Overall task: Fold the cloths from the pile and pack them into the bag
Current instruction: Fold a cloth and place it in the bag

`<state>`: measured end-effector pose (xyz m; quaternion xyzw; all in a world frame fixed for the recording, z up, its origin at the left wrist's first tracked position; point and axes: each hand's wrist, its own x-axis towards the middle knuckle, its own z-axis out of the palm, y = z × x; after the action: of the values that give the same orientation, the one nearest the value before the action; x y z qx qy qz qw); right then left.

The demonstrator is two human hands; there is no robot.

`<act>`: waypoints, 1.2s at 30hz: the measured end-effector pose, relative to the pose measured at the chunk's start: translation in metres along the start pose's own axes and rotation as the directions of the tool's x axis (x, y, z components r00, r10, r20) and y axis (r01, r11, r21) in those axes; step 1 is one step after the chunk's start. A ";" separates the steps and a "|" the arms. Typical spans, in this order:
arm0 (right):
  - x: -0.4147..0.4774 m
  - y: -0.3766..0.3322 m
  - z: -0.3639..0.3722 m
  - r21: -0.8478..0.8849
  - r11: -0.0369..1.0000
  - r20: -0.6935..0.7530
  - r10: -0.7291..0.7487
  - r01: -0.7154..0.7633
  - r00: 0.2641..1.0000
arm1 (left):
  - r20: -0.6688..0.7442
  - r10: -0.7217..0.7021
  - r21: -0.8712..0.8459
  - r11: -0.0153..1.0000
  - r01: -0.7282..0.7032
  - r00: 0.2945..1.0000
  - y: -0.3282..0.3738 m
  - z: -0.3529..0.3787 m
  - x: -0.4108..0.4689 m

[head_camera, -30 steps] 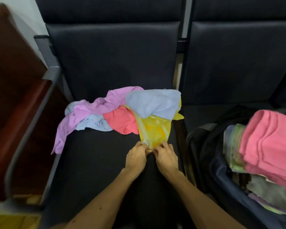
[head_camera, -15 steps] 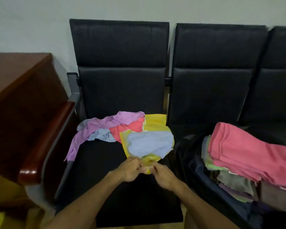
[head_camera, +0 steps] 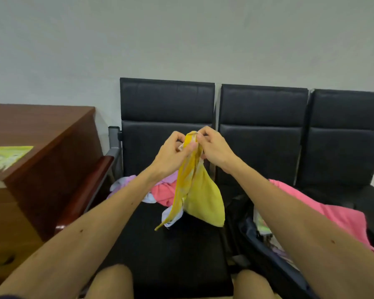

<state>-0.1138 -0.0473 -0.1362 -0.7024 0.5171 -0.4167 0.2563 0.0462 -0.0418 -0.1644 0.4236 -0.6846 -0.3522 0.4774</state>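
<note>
A yellow cloth (head_camera: pixel 201 197) hangs in the air over the left black seat (head_camera: pixel 171 244). My left hand (head_camera: pixel 173 154) and my right hand (head_camera: pixel 214 147) pinch its top edge close together at chest height. Behind my left arm, the pile of cloths (head_camera: pixel 160 190) in pink, purple and pale blue lies at the back of that seat. The dark open bag (head_camera: pixel 248 231) sits on the middle seat, with a folded pink cloth (head_camera: pixel 324 210) on top of other folded cloths; my right forearm hides part of it.
A brown wooden desk (head_camera: pixel 41 147) with a green leaflet (head_camera: pixel 7 157) stands at the left, beside the seat's wooden armrest (head_camera: pixel 89 186). A third black seat (head_camera: pixel 343 147) is at the far right. My knees show at the bottom edge.
Both hands have lifted the yellow cloth off the pile from seat level up into the air. The pale blue cloth that lay on it has dropped away. My view has tilted upward.
</note>
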 end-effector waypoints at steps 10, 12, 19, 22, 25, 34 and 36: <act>0.005 -0.100 -0.037 0.203 0.974 -0.133 -0.070 0.097 0.989 | 0.081 -0.158 0.226 0.965 0.136 0.984 0.000 -0.015 -0.034; 0.005 -0.120 -0.045 0.279 0.951 -0.157 -0.093 0.134 0.983 | 0.073 -0.169 0.244 0.959 0.147 0.983 0.004 -0.019 -0.038; -0.001 -0.176 -0.093 0.558 0.733 -0.398 -0.175 0.389 0.900 | -0.112 -0.082 0.180 0.978 0.102 0.990 0.042 -0.033 -0.035; -0.002 -0.190 -0.117 0.487 0.733 -0.512 -0.200 0.474 0.836 | -0.208 -0.006 0.056 0.998 0.018 0.978 0.075 -0.040 -0.030; 0.000 -0.190 -0.135 0.231 0.886 -0.634 -0.177 0.403 0.753 | -0.271 0.006 -0.101 0.994 -0.035 0.963 0.104 -0.050 -0.026; -0.059 -0.142 -0.136 0.110 0.992 -0.073 -0.053 0.061 0.996 | -0.395 -0.058 -0.331 0.940 -0.083 0.917 0.160 -0.085 -0.036; -0.081 -0.132 -0.139 0.040 0.999 0.193 -0.043 0.036 0.980 | -0.356 -0.049 -0.239 0.970 -0.040 0.933 0.163 -0.096 -0.043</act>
<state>-0.1739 0.0824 0.0144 -0.7451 0.4678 -0.3605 0.3098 0.1056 0.0543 -0.0064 0.4209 -0.5365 -0.3510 0.6418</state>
